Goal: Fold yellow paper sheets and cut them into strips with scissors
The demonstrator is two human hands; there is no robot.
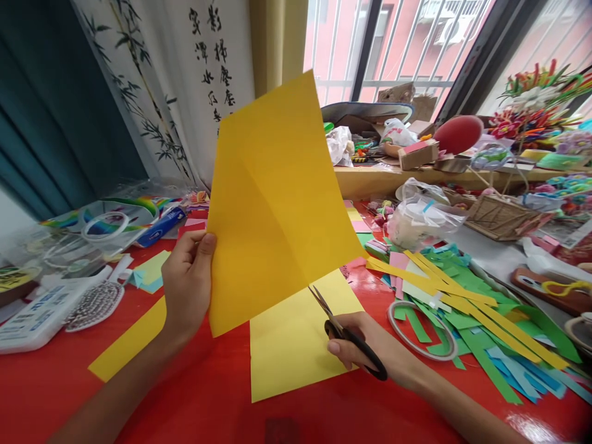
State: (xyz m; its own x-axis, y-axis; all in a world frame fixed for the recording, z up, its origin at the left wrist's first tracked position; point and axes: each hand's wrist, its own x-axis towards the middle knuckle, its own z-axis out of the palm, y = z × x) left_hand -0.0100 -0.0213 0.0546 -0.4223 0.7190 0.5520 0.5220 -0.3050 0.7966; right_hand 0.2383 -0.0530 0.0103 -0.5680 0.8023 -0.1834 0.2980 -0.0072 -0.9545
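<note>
Pinched by its left edge, a large sheet of yellow paper (272, 191) is held up in my left hand (189, 277), thumb in front. My right hand (365, 348) grips black-handled scissors (340, 327), their blades slightly apart and pointing up at the sheet's lower edge. Whether the blade tips touch the paper, I cannot tell. Below lies a paler yellow sheet (291, 351) on the red table (185, 394), partly covered by the raised sheet and my right hand. A yellow paper strip (132, 339) rests behind my left forearm.
On the right are a tape roll (423, 330) and a pile of green, blue and yellow paper strips (481, 327). A white box (41, 314) and a blue tube (161, 227) sit at left. Craft items crowd the windowsill (370, 177).
</note>
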